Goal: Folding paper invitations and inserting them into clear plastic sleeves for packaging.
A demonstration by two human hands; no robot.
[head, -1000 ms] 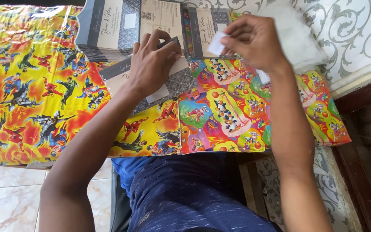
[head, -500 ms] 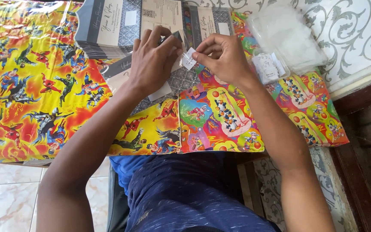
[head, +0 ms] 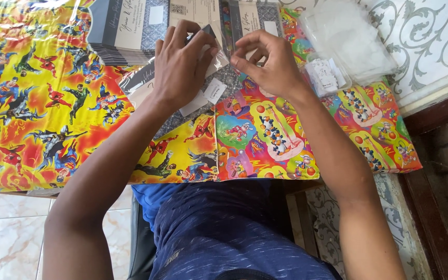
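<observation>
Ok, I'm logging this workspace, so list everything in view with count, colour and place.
gift wrap sheets: two, yellow-orange and multicolour cartoon prints, covering the table.
card stacks: three visible, grey and cream, far edge.
sleeved card: one, grey in clear plastic, under the left hand.
sticker: one, white, on the sleeved card.
clear bags: a pile, transparent, far right.
label packet: one, white, beside the bags.
left hand: pressing the sleeved card.
right hand: fingertips at the sleeve's flap.
</observation>
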